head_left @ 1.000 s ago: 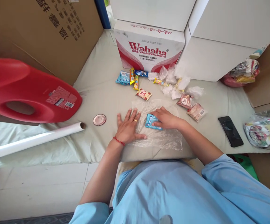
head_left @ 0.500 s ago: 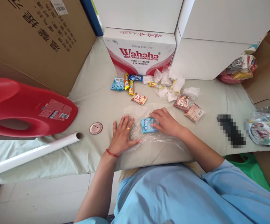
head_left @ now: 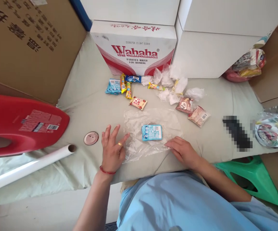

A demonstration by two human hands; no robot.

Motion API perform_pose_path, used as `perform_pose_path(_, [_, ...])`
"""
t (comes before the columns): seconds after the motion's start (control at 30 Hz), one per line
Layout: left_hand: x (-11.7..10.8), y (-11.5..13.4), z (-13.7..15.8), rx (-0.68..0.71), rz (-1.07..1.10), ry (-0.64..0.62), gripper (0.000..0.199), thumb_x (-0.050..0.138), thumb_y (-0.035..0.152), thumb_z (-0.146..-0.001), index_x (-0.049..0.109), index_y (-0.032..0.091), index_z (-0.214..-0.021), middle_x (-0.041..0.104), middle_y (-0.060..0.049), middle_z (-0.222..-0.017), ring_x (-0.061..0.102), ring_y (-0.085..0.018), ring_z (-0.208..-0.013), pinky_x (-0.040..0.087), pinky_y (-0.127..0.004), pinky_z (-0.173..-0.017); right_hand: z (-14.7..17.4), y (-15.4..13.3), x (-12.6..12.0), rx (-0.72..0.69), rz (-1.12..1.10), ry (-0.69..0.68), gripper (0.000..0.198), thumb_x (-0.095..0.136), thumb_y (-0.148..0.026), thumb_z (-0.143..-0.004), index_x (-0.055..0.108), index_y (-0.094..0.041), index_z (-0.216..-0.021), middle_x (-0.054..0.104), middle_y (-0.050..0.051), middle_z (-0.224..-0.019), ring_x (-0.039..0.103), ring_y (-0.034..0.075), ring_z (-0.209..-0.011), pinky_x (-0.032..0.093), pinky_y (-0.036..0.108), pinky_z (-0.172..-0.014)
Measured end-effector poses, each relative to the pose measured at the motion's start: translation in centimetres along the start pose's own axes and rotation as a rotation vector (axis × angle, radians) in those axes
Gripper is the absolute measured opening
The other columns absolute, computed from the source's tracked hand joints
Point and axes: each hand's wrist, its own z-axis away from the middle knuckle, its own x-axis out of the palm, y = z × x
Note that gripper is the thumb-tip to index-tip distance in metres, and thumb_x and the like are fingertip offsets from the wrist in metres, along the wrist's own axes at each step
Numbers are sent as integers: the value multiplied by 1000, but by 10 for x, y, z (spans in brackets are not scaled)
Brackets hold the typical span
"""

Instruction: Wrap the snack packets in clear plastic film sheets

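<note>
A flat clear plastic bag (head_left: 134, 120) lies on the cloth with a light blue snack packet (head_left: 151, 132) in the middle of it; I cannot tell whether the packet is inside or on top. My left hand (head_left: 113, 147) is at the bag's left edge, its fingers spread and raised, one fingertip over the film. At the lower right edge of the bag, my right hand (head_left: 183, 151) has its fingers together on the film, apart from the packet. Beyond the bag lies a cream and red snack packet (head_left: 138, 103).
Small snack packs, including a yellow one (head_left: 128, 90), blue packs (head_left: 113, 87), brown packets (head_left: 198, 116) and crumpled plastic (head_left: 195, 93), lie towards the Wahaha box (head_left: 136, 51). Leftward are a round pink disc (head_left: 91, 138), a white tube (head_left: 33, 168) and a red jug (head_left: 40, 123).
My right hand has come off the blue packet and moved down to the bag's lower right edge. The left hand has lifted from lying flat and shifted left. The view has shifted slightly.
</note>
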Motion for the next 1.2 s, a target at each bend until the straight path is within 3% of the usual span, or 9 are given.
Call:
perform_pose_path(0.13, [-7,-9,9,303,200,57,74,48,10,-81,56,38,-149,45,4,-166,7,-29,-165,1,-65,-131,-29,0,-32,11,-143,4,21,50,-23,-104,69,-23,-114,73,8,-108,69,19,-99,56,34,-87])
perform_pose_path(0.23, [-9,-8,11,366,340,69,65,53,18,-84,55,29,-148,60,-5,-154,20,-32,-162,0,-68,-129,-49,3,-47,45,-157,-9,19,54,-25,-102,71,-21,-109,74,7,-101,70,18,-90,54,30,-82])
perform_pose_path(0.37, [-6,-5,-6,160,393,169,20,56,34,-95,72,27,-105,79,-4,-110,57,-29,-139,4,-63,-130,-66,16,-54,148,-149,-13,22,59,-27,-98,73,-20,-113,76,6,-100,69,17,-83,53,28,-75])
perform_pose_path(0.47, [0,-6,-30,-76,446,226,29,50,42,-98,68,25,-83,78,-4,-100,69,-26,-116,23,-59,-127,-74,32,-57,262,-117,-4,27,57,-25,-96,71,-20,-119,77,5,-98,70,18,-81,52,28,-73])
perform_pose_path(0.67, [12,-14,-61,-297,378,309,22,57,40,-86,68,22,-83,71,-9,-89,64,-30,-99,48,-51,-101,-77,51,-62,428,317,-52,27,55,-17,-93,73,-16,-113,75,13,-105,68,27,-98,48,32,-77])
perform_pose_path(0.8, [6,-15,-42,-414,307,662,23,56,31,-91,73,18,-98,67,-13,-104,62,-31,-106,46,-52,-102,-84,36,-71,353,425,43,27,50,-25,-101,72,-18,-114,72,13,-113,65,27,-105,46,33,-78])
perform_pose_path(0.9, [-9,7,-19,-284,270,883,23,53,16,-93,75,20,-101,68,-11,-101,63,-27,-104,47,-47,-99,-105,21,-72,222,381,66,29,47,-26,-104,71,-18,-118,71,12,-113,64,26,-106,47,35,-86])
perform_pose_path(1.03, [-17,60,-11,174,289,650,40,54,6,-89,74,27,-116,77,-5,-111,67,-21,-93,49,-37,-84,-148,10,-51,124,428,-102,32,53,-26,-102,66,-15,-129,68,15,-126,57,30,-119,44,40,-100])
perform_pose_path(1.2, [15,92,-36,190,126,300,48,51,9,-90,71,25,-130,75,-5,-132,68,-23,-92,49,-38,-74,-188,11,-17,214,524,-212,48,68,-40,-94,63,-11,-133,68,20,-124,57,35,-119,45,40,-95])
